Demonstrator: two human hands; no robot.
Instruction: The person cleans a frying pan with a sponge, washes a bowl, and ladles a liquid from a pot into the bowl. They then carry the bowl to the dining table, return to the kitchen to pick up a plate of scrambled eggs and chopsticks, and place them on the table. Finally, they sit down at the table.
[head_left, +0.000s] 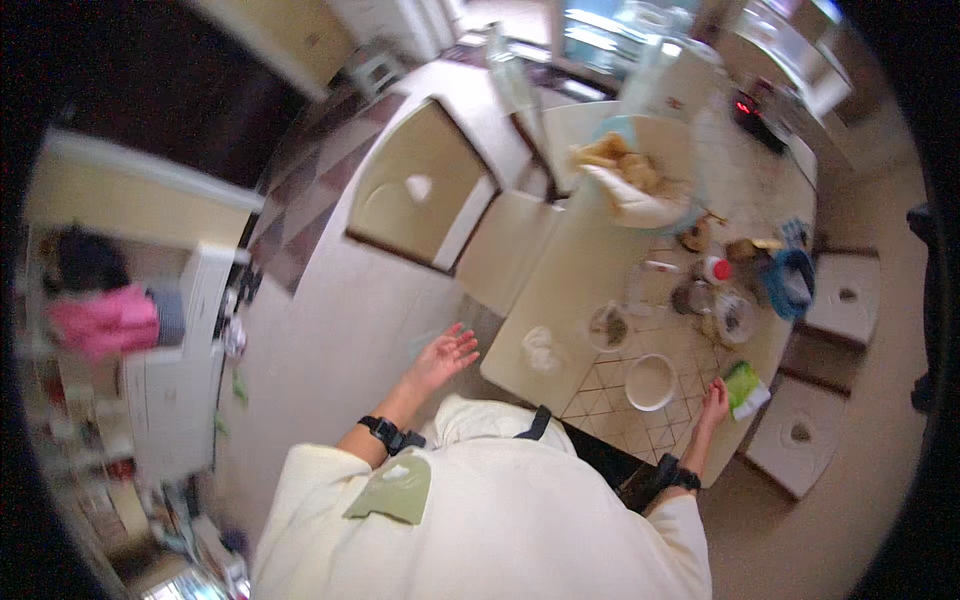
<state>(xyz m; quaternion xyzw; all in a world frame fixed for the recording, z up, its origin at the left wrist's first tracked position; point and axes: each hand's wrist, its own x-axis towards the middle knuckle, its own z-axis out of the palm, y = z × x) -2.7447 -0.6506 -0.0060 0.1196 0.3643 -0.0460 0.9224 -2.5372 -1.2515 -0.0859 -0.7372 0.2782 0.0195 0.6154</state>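
Note:
My left hand (448, 352) is held out over the floor beside the table's left edge, fingers apart and nothing in it. At the table's right side my right hand (716, 399) grips a green and white packet (744, 388); blur hides its details. A round white bowl (651, 382) stands on the table (525, 319) just left of that packet. Further left lies a crumpled white piece (540, 349), perhaps tissue or plastic. Behind the bowl is a small round container (608, 328) with dark green contents.
Further back on the table are a red-lidded jar (718, 270), a clear round tub (733, 318), a blue basket (787, 283) and a large cloth-lined container (637, 195). Chairs flank the table: one seat (424, 187) at left, two seats (801, 431) at right.

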